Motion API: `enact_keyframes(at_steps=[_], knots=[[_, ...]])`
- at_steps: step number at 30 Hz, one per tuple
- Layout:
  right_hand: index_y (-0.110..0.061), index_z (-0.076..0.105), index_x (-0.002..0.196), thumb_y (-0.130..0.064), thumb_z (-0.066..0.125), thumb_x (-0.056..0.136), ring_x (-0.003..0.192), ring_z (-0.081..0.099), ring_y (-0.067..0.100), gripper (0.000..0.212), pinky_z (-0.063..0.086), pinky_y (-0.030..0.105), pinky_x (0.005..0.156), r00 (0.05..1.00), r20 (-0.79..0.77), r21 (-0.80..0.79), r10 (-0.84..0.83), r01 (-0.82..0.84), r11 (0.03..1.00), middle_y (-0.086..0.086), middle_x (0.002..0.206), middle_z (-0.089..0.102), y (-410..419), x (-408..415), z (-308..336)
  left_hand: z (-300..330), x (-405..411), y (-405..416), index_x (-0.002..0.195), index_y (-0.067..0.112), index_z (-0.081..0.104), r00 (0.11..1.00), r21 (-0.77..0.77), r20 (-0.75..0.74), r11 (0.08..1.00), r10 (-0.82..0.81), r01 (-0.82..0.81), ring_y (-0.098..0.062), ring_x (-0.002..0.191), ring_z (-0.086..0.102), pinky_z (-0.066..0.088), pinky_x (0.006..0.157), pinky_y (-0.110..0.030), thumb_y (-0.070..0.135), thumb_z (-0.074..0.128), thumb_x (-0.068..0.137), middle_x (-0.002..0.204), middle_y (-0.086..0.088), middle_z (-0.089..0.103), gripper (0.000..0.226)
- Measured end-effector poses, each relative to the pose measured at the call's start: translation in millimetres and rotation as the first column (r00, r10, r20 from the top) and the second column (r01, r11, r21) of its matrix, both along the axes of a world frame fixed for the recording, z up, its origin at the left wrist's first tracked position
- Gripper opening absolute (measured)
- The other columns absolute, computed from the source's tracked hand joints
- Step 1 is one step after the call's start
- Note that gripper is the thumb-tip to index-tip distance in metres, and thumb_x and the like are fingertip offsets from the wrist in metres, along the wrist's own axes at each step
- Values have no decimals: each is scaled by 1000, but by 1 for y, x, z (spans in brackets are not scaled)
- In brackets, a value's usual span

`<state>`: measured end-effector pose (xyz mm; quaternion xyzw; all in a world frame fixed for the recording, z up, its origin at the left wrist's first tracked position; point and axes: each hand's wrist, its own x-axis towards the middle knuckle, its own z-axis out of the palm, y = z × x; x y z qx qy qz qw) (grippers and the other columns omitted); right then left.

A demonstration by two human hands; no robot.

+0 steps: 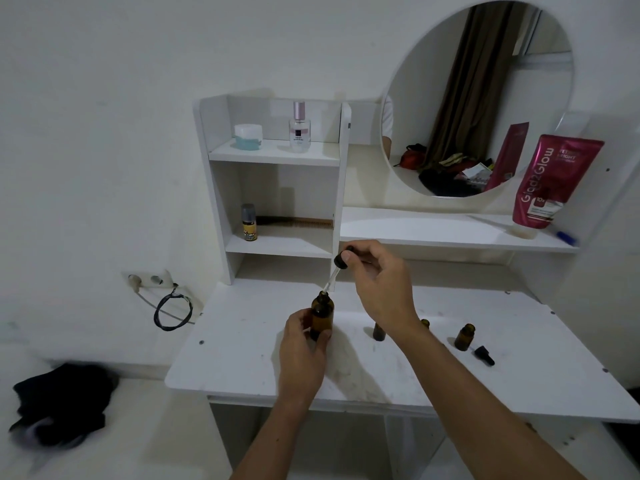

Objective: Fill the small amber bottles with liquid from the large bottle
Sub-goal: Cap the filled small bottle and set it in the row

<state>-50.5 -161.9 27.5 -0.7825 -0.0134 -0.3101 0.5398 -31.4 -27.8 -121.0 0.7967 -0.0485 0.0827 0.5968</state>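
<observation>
Head view: white dressing table (242,362) against a white wall.
Left hand (304,348): fingers curled round the large amber glass bottle (322,315), upright at table centre.
Right hand (379,282): pinches the black-capped glass dropper (334,271), tip at the bottle's mouth.
At 3 o'clock of the bottle: three small amber glass bottles (464,337), two partly behind the right forearm; loose black dropper cap (484,355).
At 12 o'clock: white shelf unit (277,154).
At 1 o'clock: round mirror (478,98), pink tube (550,181).
</observation>
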Motion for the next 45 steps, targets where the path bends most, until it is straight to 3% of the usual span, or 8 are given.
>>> enact_keyframes(at_steps=[5, 12, 18, 25, 29, 39, 42, 45], knots=[[-17, 75, 111, -18, 70, 96, 96, 71, 0, 16, 53, 12, 88, 1000, -7, -72, 0, -1, 997, -9, 101, 77, 2, 2, -10, -3, 1, 0, 130, 27, 51, 1000, 14, 5, 1000, 4, -4, -6, 110, 61, 51, 98, -24, 23, 74, 92, 124, 14, 62, 44], [-17, 74, 107, -17, 69, 96, 93, 69, 0, 12, 53, 10, 85, 997, -66, -162, 39, -50, 986, -10, 97, 74, 6, 13, -19, -4, 3, -1, 130, 27, 51, 1000, 35, 6, 999, 16, -16, -3, 106, 59, 41, 83, -6, 25, 74, 92, 123, 16, 60, 44], [-17, 74, 108, -21, 71, 95, 92, 69, 4, 14, 59, 23, 90, 975, -214, -294, 65, -128, 947, -7, 99, 74, 9, 21, -44, -7, 5, -3, 131, 28, 51, 1000, 44, 14, 999, 22, -23, -8, 112, 61, 51, 100, -24, 27, 72, 93, 126, 14, 62, 44], [-19, 73, 112, -21, 71, 94, 94, 70, 7, 18, 60, 29, 92, 970, -237, -306, 49, -122, 944, -7, 102, 75, 8, 24, -52, -7, 5, -3, 128, 32, 50, 1000, 56, 3, 998, 20, -20, -7, 109, 61, 44, 87, -10, 27, 71, 94, 123, 16, 60, 41], [-22, 71, 116, -24, 71, 94, 98, 68, 5, 23, 58, 30, 95, 974, -225, -302, 40, -109, 947, -9, 107, 73, 7, 20, -53, -7, 4, -2, 130, 31, 50, 1000, 44, 12, 999, 16, -17, -9, 112, 61, 51, 97, -22, 26, 71, 94, 126, 13, 61, 42], [-23, 70, 120, -25, 72, 95, 103, 66, 3, 25, 53, 16, 93, 994, -107, -270, -18, -12, 963, -13, 111, 71, -20, -15, -44, 4, -9, -5, 138, 23, 44, 996, 49, -7, 995, 87, -86, -12, 113, 54, 48, 100, -28, 29, 77, 89, 127, 14, 47, 60], [-22, 70, 120, -25, 71, 95, 101, 66, 1, 25, 49, 7, 86, 994, -93, -258, -65, 39, 965, -16, 110, 70, -36, -34, -43, 7, -16, -5, 135, 21, 44, 989, 35, 8, 988, 147, -147, -13, 106, 55, 50, 91, -23, 28, 81, 85, 124, 9, 49, 63], [-20, 73, 115, -20, 73, 94, 93, 68, 1, 21, 53, 10, 80, 992, -39, -232, -121, 109, 967, -12, 105, 72, -59, -56, -46, 6, -26, -7, 128, 21, 46, 982, -41, 48, 983, 182, -180, -16, 97, 58, 49, 80, -17, 23, 81, 85, 116, 5, 52, 56]])
